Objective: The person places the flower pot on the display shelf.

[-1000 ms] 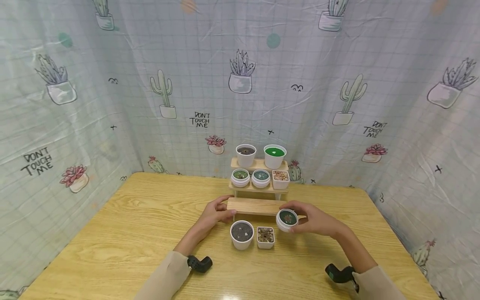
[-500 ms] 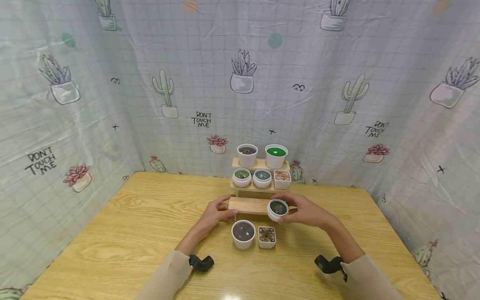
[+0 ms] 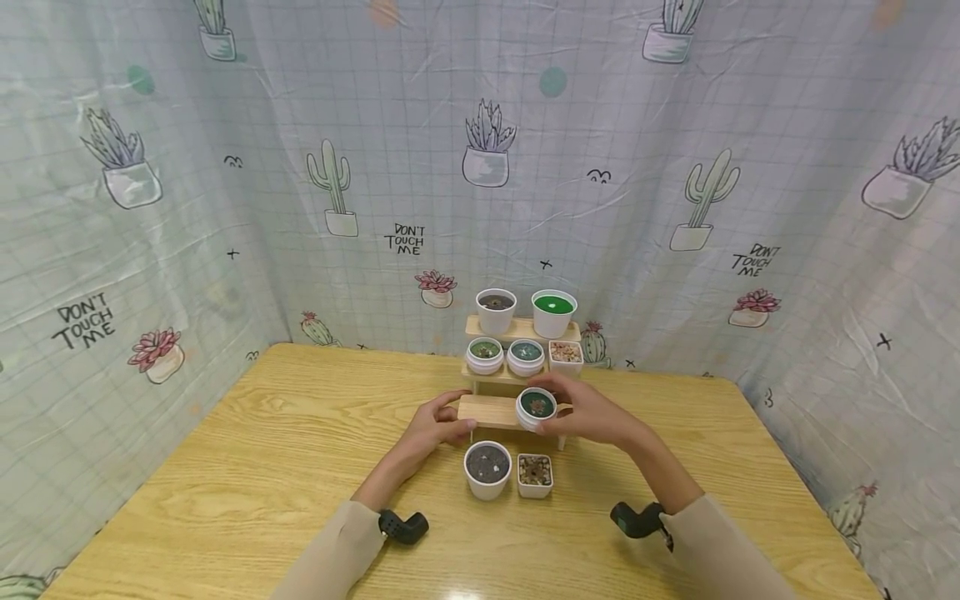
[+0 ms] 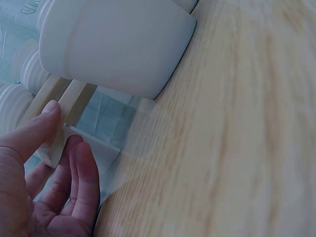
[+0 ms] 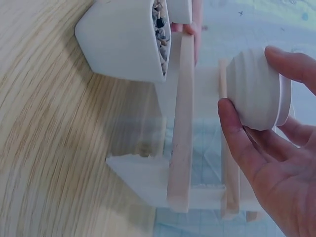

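My right hand [image 3: 592, 410] grips a round white pot [image 5: 254, 89] with a dark green top and a reddish rosette in its middle. The pot is tilted over the lowest step of a tiered wooden plant stand [image 3: 483, 410]; in the right wrist view a gap shows between pot and front board. At the left end of that step, my left hand [image 3: 430, 429] holds the board, thumb on the upper side and fingers curled below, as the left wrist view shows. In front of the stand are a round white pot [image 3: 487, 471] of dark soil and a square pebble-filled pot [image 3: 535, 477].
On the middle step stand two round ribbed pots [image 3: 484, 357] and a square pot [image 3: 566, 353] of pale pebbles. A grey-topped pot [image 3: 496, 312] and a green-topped pot [image 3: 554, 313] occupy the top step. Behind the wooden table [image 3: 262, 458] hangs a cactus-print curtain [image 3: 390, 125].
My right hand has carried the round pot leftward and away from me, from the step's right end to over its right-middle part. My left hand keeps its hold on the board.
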A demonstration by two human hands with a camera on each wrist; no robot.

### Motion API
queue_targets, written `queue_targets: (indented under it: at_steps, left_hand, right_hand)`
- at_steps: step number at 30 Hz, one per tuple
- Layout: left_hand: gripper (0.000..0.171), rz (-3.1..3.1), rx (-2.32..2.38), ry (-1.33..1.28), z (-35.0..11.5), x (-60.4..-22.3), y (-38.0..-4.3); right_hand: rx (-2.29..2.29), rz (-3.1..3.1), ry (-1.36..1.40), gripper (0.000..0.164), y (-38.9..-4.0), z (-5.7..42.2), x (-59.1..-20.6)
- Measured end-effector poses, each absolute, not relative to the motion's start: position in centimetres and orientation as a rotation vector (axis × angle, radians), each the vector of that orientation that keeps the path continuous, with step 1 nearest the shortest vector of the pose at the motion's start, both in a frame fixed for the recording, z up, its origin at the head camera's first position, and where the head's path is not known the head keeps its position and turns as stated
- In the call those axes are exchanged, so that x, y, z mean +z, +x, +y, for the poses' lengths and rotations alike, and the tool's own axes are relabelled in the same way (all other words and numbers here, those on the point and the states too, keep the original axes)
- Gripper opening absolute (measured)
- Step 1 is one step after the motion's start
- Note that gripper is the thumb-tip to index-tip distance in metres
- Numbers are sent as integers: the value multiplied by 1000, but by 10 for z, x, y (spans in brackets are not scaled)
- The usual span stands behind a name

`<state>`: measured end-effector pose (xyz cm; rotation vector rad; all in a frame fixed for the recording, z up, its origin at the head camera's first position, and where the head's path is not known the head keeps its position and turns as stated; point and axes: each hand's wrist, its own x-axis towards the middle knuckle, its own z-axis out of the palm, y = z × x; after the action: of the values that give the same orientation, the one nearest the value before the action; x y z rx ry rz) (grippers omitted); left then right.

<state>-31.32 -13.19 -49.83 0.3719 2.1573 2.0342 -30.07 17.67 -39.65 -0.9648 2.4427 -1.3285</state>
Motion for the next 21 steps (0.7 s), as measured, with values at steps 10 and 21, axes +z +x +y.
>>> queue_targets:
  at_steps: [10, 21]
  left_hand:
    - [72, 2166, 2026, 377, -132, -499, -314]
    - [73, 2151, 2029, 380, -132, -498, -314]
  right_hand:
    - [-1389, 2444, -926, 64, -307, 157, -395]
    - [-1359, 2451, -933, 62, -310, 143, -395]
